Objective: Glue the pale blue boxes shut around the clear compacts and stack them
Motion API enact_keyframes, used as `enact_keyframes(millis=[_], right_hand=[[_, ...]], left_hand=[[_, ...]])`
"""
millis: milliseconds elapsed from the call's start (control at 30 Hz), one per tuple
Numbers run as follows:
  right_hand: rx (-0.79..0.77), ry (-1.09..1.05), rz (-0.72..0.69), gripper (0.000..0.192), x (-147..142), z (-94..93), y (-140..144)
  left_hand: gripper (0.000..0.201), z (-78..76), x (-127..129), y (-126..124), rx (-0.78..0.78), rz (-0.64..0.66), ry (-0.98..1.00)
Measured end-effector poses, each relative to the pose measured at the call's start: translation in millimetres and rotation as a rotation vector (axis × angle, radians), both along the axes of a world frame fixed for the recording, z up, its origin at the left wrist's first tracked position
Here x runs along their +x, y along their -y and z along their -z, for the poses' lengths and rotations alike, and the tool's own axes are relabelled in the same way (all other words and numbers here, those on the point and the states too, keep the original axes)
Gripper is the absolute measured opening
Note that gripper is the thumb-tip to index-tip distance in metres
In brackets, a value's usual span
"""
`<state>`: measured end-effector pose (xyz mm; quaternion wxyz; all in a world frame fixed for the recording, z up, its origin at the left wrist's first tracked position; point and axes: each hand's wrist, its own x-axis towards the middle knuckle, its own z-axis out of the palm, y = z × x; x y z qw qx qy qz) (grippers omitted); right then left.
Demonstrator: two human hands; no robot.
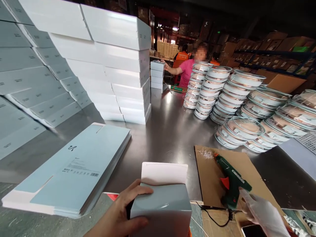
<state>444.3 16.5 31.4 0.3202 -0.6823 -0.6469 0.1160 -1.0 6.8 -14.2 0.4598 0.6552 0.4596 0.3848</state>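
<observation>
One light-blue box (163, 199) sits at the bottom centre of the frame, a single white flap (164, 172) raised at its far edge; the left hand (116, 210) holds it, thumb and fingers spread around its left end. At lower right, one green glue gun (233, 179) with one red trigger lies on a cardboard sheet (202, 171); the right hand (259, 210) is at the rear of its handle, and I cannot tell whether the fingers grip it. One black cord (217, 223) curves below it. One pile of flat boxes (81, 164) lies left of centre, its count hidden. Two columns of white boxes (116, 65) stand side by side at upper left, with more stacked boxes (17, 72) along the left edge. At least six stacks of round containers (237, 95) fill the right side. Near top centre, one person (186, 72) in pink has a hand at a stack of four small boxes (156, 75).
</observation>
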Motion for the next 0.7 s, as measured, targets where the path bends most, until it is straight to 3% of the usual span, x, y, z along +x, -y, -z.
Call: enact_keyframes(millis=[67, 100, 167, 233, 300, 433, 533, 600, 700], right_hand=[[-0.032, -0.184, 0.047, 0.024, -25, -0.6, 9], [-0.044, -0.344, 0.011, 0.046, -44, 1.5, 12], [-0.071, -0.629, -0.231, 0.100, -88, 9.7, 15], [-0.168, -0.745, -0.522, 0.116, -125, 20.6, 13], [-0.217, -0.779, -0.635, 0.109, -146, 30.8, 12], [-0.118, -0.568, -0.628, 0.086, -152, 36.9, 17], [-0.030, -0.376, -0.750, 0.092, -151, 26.3, 17], [0.020, -0.322, -0.840, 0.092, -153, 17.3, 12], [0.034, -0.264, -0.912, 0.083, -156, 8.2, 1]], left_hand=[[0.054, 6.4, 0, 0, 0.019, 0.031, -0.019], [0.053, 10.1, 1, 0, 0.021, 0.017, -0.025], [0.049, 17.5, 4, 3, 0.020, -0.034, -0.017], [0.042, 23.5, 11, 5, 0.021, -0.078, 0.039], [0.035, 26.8, 21, 8, 0.029, -0.118, 0.192], [0.039, 22.6, 30, 7, 0.114, -0.183, 0.478], [0.033, 12.6, 20, 4, 0.200, -0.016, 0.307], [0.018, 5.6, 10, 2, 0.176, 0.119, 0.145], [0.018, -2.0, 1, -1, 0.104, 0.216, 0.020]])
